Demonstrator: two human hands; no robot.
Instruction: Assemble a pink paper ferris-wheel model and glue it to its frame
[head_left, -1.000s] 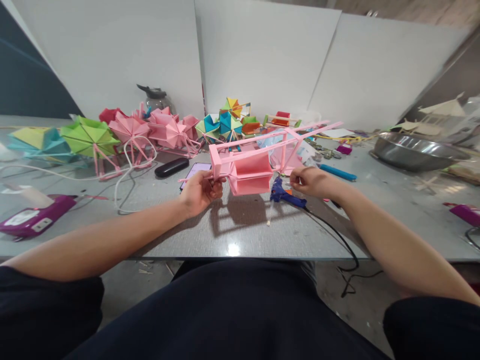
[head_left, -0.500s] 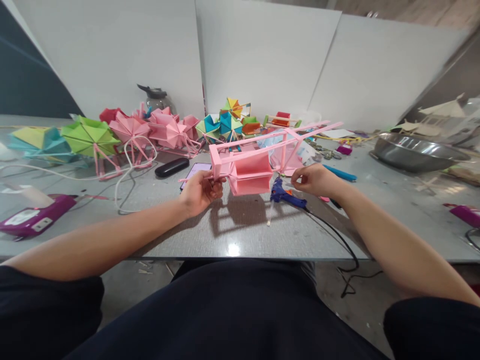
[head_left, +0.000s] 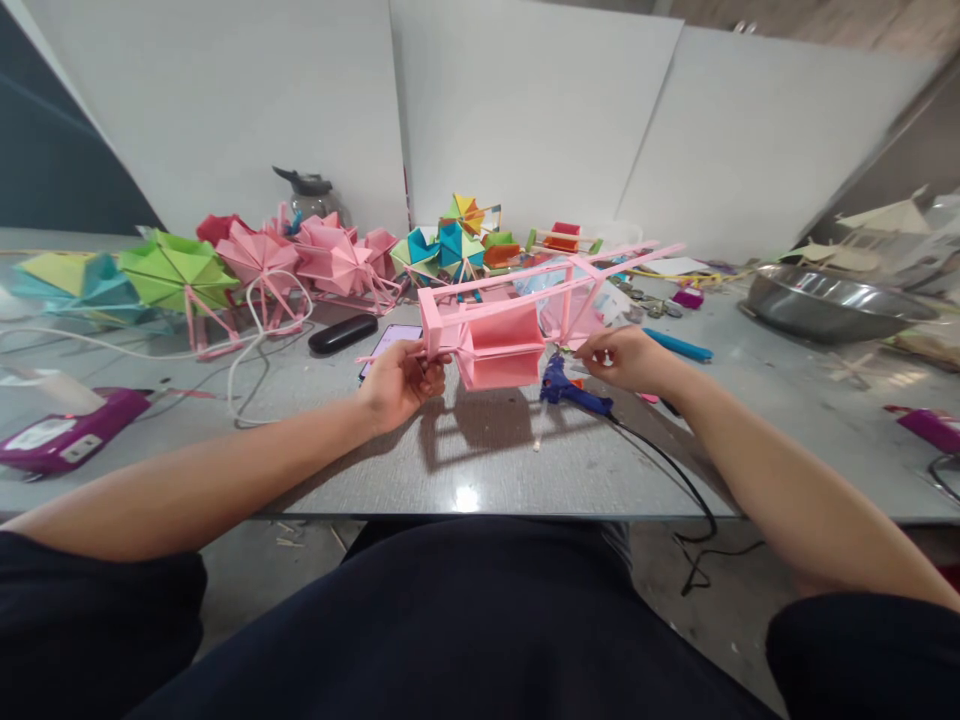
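Note:
My left hand [head_left: 403,383] is closed around the left end of a pink paper water-wheel model [head_left: 504,345], at its frame and the thin axle stick. The folded paddle wheel sits between the frame's long strips, which slant up to the right, with its shadow on the table below. My right hand [head_left: 616,358] is by the model's right end, thumb and forefinger pinched together; what lies between the fingertips is too small to make out. A blue glue gun [head_left: 574,388] lies just below and left of that hand, its nozzle end close to the wheel.
Finished paper wheels [head_left: 180,275] in several colours line the back left. A phone [head_left: 394,345], a black case [head_left: 343,335] and a purple power strip [head_left: 75,430] lie left. A blue stick [head_left: 679,345] and a metal basin [head_left: 836,305] lie right. The gun's cord [head_left: 675,470] hangs over the edge.
My right hand has shifted slightly left, toward the model's right end. My left hand, the model and the glue gun stay almost where they were.

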